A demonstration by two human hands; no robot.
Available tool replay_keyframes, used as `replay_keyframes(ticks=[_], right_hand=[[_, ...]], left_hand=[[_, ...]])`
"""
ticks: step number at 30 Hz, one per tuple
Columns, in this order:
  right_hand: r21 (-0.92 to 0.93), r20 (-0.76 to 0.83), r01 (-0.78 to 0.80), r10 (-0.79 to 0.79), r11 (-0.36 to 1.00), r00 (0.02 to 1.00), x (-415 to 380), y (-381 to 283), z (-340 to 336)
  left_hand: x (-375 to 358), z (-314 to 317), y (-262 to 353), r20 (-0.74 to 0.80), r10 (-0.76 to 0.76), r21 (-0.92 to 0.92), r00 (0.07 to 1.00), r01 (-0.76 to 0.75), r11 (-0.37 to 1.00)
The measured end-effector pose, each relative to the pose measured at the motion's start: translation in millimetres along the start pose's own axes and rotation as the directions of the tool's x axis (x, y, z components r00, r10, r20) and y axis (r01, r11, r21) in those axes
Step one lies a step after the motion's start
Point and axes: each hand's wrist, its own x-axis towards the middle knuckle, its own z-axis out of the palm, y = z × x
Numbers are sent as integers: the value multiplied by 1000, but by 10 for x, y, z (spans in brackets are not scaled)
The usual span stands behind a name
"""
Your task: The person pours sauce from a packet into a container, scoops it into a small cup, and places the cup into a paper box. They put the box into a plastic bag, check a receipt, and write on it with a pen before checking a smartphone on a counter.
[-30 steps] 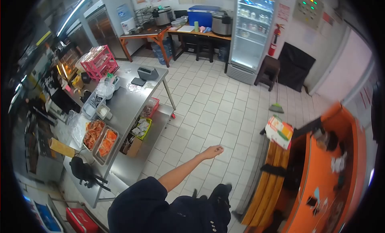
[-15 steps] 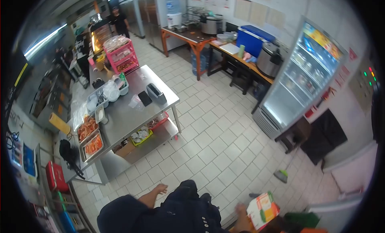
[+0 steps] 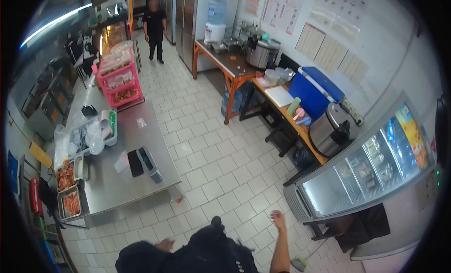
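Right hand [image 3: 278,220] is raised in front of the body with its fingers loosely spread, grasping nothing, over the white tiled floor [image 3: 225,165]. Nearest to it is the glass-door drinks fridge [image 3: 366,172], just to its right, with rows of bottles and cans behind the glass. Left hand [image 3: 165,245] shows only partly beside the dark shirt at the bottom edge; whether it is clenched or released cannot be told, and nothing shows in it.

Well apart from both hands, off to the left, stands a steel counter [image 3: 120,179]. On it lie a black tablet-like slab [image 3: 135,163] and a grey rectangular box [image 3: 150,164] side by side, a tray of clear plastic containers [image 3: 94,134] further back, and two metal pans of orange-red food [image 3: 68,188] at the near left corner. Behind the counter stands a pink trolley [image 3: 117,80] stacked with wrapped goods.

Along the right wall a wooden table [image 3: 282,108] carries a blue cooler box [image 3: 312,92] and a large rice cooker [image 3: 331,129]; another cooker [image 3: 260,52] and a water dispenser [image 3: 216,21] stand further back. A person in black [image 3: 154,26] stands at the far end of the aisle.
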Motion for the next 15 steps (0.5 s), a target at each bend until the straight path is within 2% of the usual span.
replay_keyframes(ticks=[1, 2, 3, 4, 5, 6, 7, 8, 10, 13, 15], right_hand=[[21, 124, 8, -11, 1000, 992, 25, -19, 251], [-6, 180, -210, 208, 978, 961, -2, -114, 476], [-9, 214, -410, 402, 912, 890, -54, -201, 662], [83, 257, -470, 436, 879, 862, -25, 208, 830], [-90, 254, -572, 574, 815, 779, -35, 140, 944], [-157, 258, -617, 635, 771, 728, 27, 152, 1019], [-160, 270, -652, 669, 741, 693, 81, 286, 1075], [-146, 276, -689, 698, 710, 661, 173, 380, 1126], [-104, 276, -754, 747, 648, 604, 429, 575, 1214], [-8, 267, -827, 798, 563, 541, 1097, 722, 1287], [86, 281, -845, 801, 528, 529, 1748, 861, 1342]], left_hand=[[469, -188, 654, -25, 43, 7, 999, -43, 999], [890, -368, 1464, -122, 154, 14, 981, -154, 988], [810, -935, 2300, -55, 262, -6, 964, -263, 965], [626, -1435, 3122, -197, 590, 58, 783, -591, 804], [518, -1883, 3924, -281, 560, -245, 780, -622, 744], [664, -2182, 4560, -369, 622, -351, 690, -724, 595], [496, -2628, 5140, -398, 734, -315, 550, -834, 454], [356, -2987, 5641, -427, 775, -433, 465, -858, 276], [70, -3733, 6356, -439, 832, -359, 338, -915, 182], [581, -4453, 6819, -459, 830, -395, 317, -910, 128], [1434, -4789, 6671, -387, 800, -285, 459, -884, 370]])
